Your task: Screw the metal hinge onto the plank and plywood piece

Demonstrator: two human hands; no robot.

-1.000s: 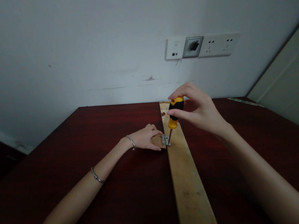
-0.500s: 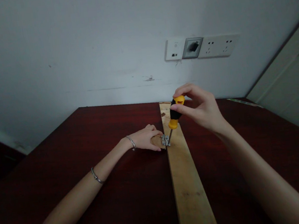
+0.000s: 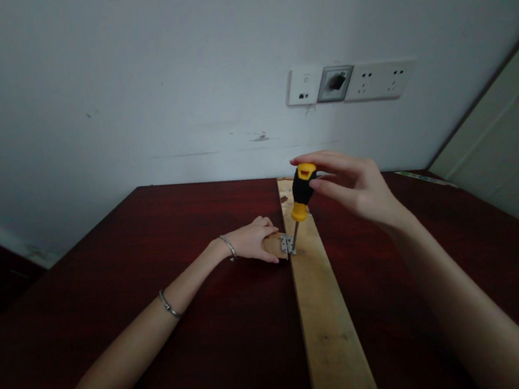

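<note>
My right hand (image 3: 351, 185) holds a yellow and black screwdriver (image 3: 303, 190) by its handle between thumb and fingers. The shaft points down, slightly tilted, with its tip at a small metal hinge (image 3: 288, 244). One hinge leaf lies on a long wooden plank (image 3: 325, 313), the other on a short wooden block (image 3: 273, 245) against the plank's left edge. My left hand (image 3: 251, 241) is closed around that block, thumb on the near side and fingers on the far side. Any screw under the tip is too small to make out.
The plank lies on a dark red tabletop (image 3: 187, 223) and runs back toward the white wall (image 3: 129, 77). Wall sockets (image 3: 378, 80) sit above the table's back edge. A flat, thin strip (image 3: 424, 179) lies at the back right, near a pale door (image 3: 511, 142).
The fingers of my right hand have shifted on the screwdriver's handle, which has turned and moved slightly left. My left hand, the block and the plank have stayed in place.
</note>
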